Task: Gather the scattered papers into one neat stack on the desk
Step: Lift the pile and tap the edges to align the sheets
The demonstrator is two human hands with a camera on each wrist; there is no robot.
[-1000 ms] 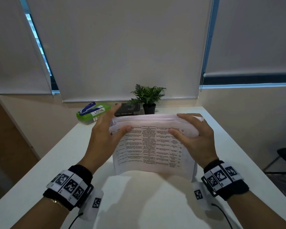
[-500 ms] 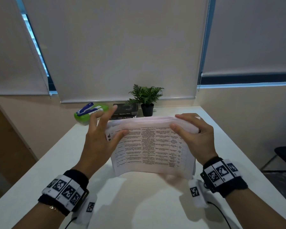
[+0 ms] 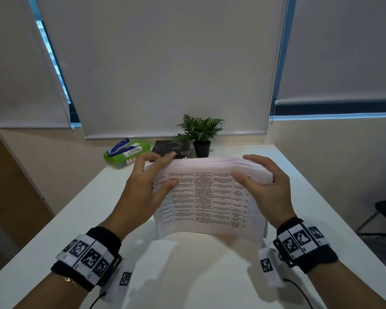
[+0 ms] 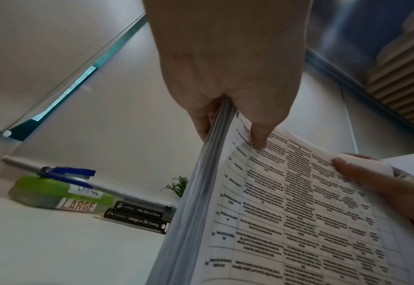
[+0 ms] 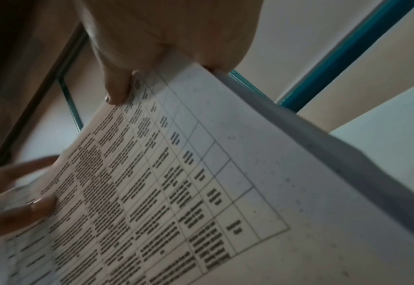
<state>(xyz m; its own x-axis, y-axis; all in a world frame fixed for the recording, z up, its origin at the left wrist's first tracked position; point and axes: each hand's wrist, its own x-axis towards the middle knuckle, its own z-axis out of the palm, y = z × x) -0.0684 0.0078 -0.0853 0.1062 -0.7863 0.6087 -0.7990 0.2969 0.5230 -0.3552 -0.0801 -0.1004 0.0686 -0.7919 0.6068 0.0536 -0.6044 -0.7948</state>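
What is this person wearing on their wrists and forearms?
Each wrist carries a black band: left wristband, right wristband. Both bear white panels printed with black square codes, a hanging white tag and a thin black cable. The left also shows a gold bracelet. No sleeves.

Person, forearms bare. Left wrist: black band [image 3: 91,259] faced with white tiles bearing black square-code markers; white tag with one marker below; thin black cable [image 3: 96,301]; fine gold bracelet [image 3: 68,280]. Right wrist: matching black band [image 3: 303,244], white marker tag, black cable [image 3: 299,291].
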